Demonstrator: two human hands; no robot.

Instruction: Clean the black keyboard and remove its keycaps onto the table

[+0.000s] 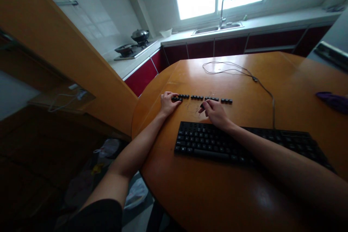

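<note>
My left hand rests at the left of the table, thumb and fingers curled around a few black keycaps. Right of it, on the wood, lies a line of several more black keycaps, set in short groups. My right hand is closed in a pinch on a small black keycap, just in front of that line. Below my right wrist sits a black keyboard, partly covered by my right forearm. Its top row near the left shows dark spots without clear lettering. Thin hair-like strands lie between my hands.
The keyboard's cable runs back across the round-ended wooden table into a loop. A purple cloth lies at the right. Beyond are a counter with a sink and a stove with a pot. A wooden panel stands left.
</note>
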